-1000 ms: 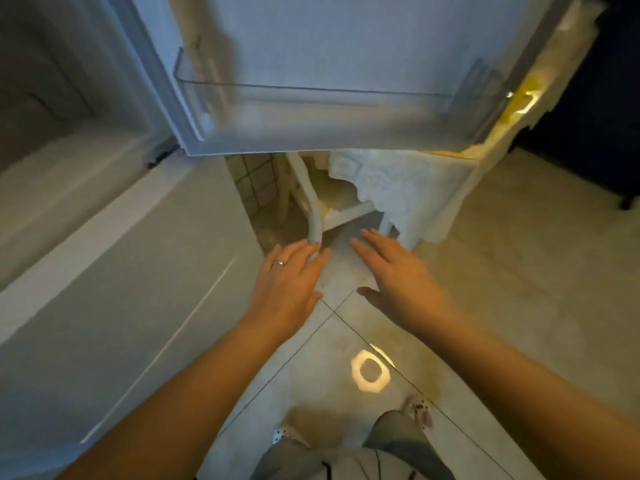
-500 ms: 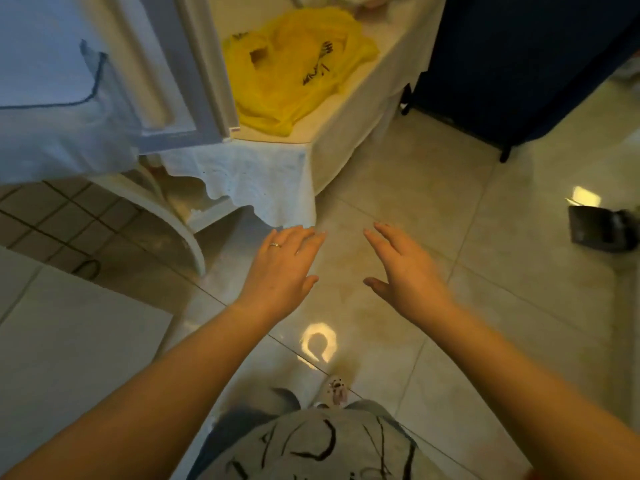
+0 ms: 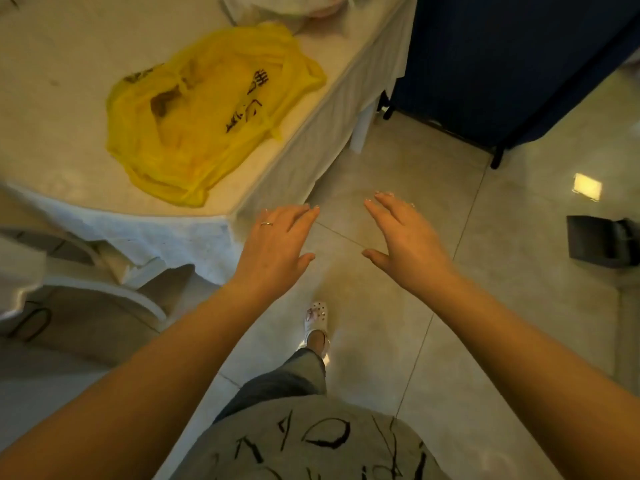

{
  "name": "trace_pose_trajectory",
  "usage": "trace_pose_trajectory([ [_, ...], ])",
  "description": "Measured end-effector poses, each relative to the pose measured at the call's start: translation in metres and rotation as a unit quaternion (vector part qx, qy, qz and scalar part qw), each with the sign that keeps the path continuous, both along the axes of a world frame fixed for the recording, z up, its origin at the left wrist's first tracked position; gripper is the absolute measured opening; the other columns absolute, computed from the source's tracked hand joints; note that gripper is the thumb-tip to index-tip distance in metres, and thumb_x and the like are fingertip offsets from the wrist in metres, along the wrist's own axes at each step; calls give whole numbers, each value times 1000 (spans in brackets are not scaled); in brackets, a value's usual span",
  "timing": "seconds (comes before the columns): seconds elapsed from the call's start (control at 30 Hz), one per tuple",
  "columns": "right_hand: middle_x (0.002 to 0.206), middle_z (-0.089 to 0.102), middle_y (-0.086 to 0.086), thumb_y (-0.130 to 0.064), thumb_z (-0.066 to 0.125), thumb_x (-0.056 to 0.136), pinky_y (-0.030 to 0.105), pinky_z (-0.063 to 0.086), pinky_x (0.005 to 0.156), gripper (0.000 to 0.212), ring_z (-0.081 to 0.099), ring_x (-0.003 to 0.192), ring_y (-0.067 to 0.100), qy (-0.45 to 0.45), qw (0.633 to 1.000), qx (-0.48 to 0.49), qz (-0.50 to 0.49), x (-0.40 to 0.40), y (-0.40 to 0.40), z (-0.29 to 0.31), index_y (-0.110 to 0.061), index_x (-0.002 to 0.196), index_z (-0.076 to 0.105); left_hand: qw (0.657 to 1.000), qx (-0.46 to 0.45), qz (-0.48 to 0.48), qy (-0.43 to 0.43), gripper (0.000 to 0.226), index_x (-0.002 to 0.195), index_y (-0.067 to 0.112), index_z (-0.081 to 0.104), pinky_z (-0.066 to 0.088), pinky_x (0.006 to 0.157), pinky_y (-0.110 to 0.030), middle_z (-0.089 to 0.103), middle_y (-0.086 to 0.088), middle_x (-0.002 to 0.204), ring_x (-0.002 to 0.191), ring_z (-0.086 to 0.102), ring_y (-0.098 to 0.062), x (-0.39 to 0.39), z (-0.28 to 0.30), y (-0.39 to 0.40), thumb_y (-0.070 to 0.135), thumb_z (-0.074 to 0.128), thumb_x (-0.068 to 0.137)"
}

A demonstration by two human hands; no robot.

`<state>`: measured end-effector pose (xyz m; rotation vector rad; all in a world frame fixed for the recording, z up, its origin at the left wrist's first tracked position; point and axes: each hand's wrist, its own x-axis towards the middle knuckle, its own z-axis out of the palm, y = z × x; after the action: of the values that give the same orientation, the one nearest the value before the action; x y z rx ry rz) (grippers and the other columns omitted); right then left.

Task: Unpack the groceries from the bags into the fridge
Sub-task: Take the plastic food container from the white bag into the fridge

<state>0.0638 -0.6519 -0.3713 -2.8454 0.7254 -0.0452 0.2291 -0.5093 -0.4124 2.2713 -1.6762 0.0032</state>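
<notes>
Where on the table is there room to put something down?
The tablecloth is bare left of the yellow bag, and along the near edge below it. The far corner is crowded by a pale bag. Both hands hover empty above the floor.

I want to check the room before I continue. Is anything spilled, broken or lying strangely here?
Nothing spilled or broken shows. The yellow bag lies flat and crumpled on the table, looking nearly empty. A dark object sits on the floor at the right; what it is cannot be told. Both hands hold nothing.
</notes>
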Motion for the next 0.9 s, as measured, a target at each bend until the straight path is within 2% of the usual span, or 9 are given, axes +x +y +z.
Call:
trace_pose_trajectory([
  [0.17, 153, 23, 11, -29, 69, 83, 40, 17, 116, 79, 20, 142, 26, -4, 1000, 11, 3, 61, -100, 10, -12, 147, 25, 1000, 8, -1, -26, 73, 134, 7, 47, 42, 97, -47, 54, -15, 130, 117, 52, -35, 57, 11, -107, 26, 80, 71],
  [0.47, 154, 22, 8, -30, 67, 84, 33, 14, 114, 77, 20, 142, 24, -17, 999, 33, 9, 136, -265, 23, -14, 147, 25, 1000, -3, 10, -14, 75, 127, 6, 53, 47, 90, -50, 57, -17, 124, 111, 55, -37, 130, 25, -273, 22, 85, 61],
  [0.6, 150, 30, 12, -27, 72, 80, 40, 29, 109, 78, 31, 136, 32, -23, 998, 31, 41, 179, -352, 16, -12, 144, 31, 998, -10, 59, -22, 74, 128, 6, 53, 47, 91, -50, 57, -18, 125, 112, 55, -39, 161, 22, -343, 20, 84, 62],
  [0.73, 149, 32, 16, -21, 72, 80, 47, 27, 112, 74, 30, 137, 32, -42, 992, 51, 105, 225, -443, 16, -7, 142, 35, 991, -6, 132, -18, 74, 131, 7, 50, 46, 92, -52, 55, -18, 128, 115, 53, -38, 186, 26, -411, 23, 82, 66],
  [0.8, 147, 34, 16, -20, 72, 79, 51, 31, 109, 73, 33, 135, 32, -48, 987, 47, 146, 246, -484, 19, -7, 141, 36, 985, 3, 174, -19, 74, 133, 8, 49, 45, 94, -52, 54, -18, 130, 117, 52, -38, 194, 32, -441, 25, 81, 68],
  [0.9, 144, 40, 17, -18, 77, 75, 47, 34, 105, 74, 39, 132, 33, -67, 978, 17, 199, 279, -535, 25, -5, 138, 41, 974, 1, 227, -17, 73, 135, 10, 46, 42, 98, -51, 51, -16, 134, 121, 49, -37, 208, 43, -476, 27, 78, 72],
])
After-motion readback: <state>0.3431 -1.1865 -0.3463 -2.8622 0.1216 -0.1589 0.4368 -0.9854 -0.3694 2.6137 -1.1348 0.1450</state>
